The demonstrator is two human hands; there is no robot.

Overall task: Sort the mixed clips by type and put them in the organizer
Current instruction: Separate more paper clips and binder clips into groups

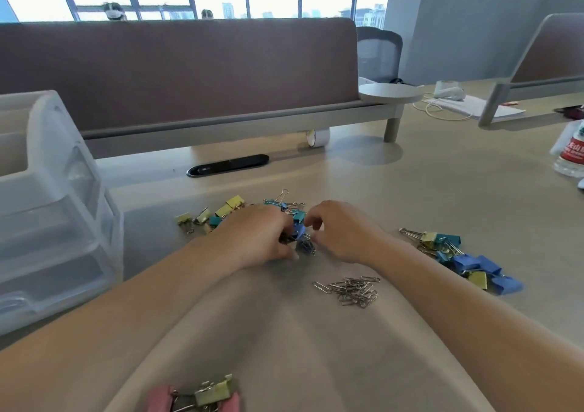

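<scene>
Mid-sort on the pale table, our left hand pinches tangled blue metal binder clips, our right hand curls beside them, grip unclear; next, we judge, teasing them apart for the translucent plastic drawer organizer at left.

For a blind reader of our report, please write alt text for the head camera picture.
A left hand and a right hand pick at a mixed pile of binder clips on a beige desk. Paper clips lie nearer, more binder clips at right, a clear drawer organizer at left.
</scene>
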